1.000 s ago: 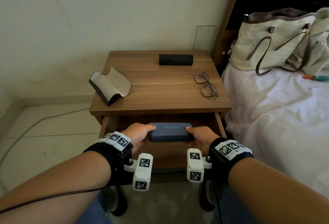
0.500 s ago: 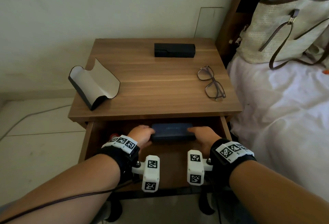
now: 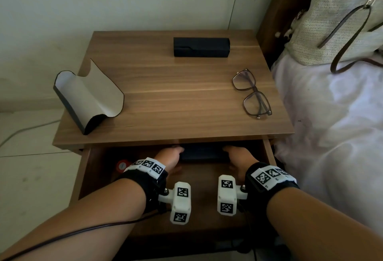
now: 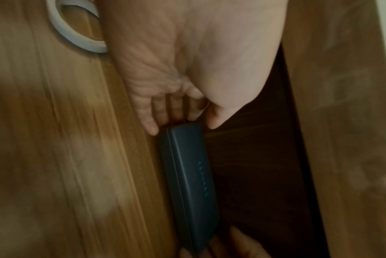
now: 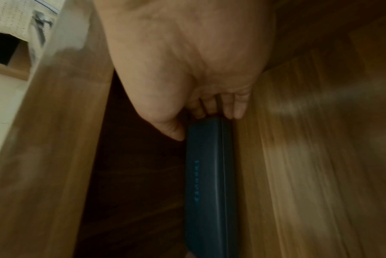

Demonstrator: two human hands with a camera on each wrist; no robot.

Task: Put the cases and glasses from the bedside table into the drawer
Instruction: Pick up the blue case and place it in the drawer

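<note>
Inside the open drawer (image 3: 267, 153), under the near edge of the counter (image 3: 172, 103): gripping the dark blue case (image 3: 204, 154) by its two short ends, left hand (image 3: 169, 157) at the left end, right hand (image 3: 238, 158) at the right end. Lying flat with its long side running left to right, far back in the drawer, partly shadowed by the counter top. Curling the left fingers (image 4: 151, 122) round one end with the thumb reaching over the lid; curling the right fingers (image 5: 236, 106) round the other end with the thumb tip touching the lid. Showing blurred blue lettering along the lid in both wrist views.

Sitting on the drawer floor at the left, near the left wrist: a red round thing (image 3: 122, 165); lying beside the left palm, a white ring-shaped roll (image 4: 75, 33), too blurred to name surely.

Resting up on the counter: a black closed case (image 3: 201, 47) at the far edge, a pair of glasses (image 3: 251, 94) at the right, folded or not cannot tell, and an open case with pale lining (image 3: 89, 99) at the left, well apart from one another.

Lying on the bed (image 3: 331, 136) at the right: a woven handbag (image 3: 335, 24).
</note>
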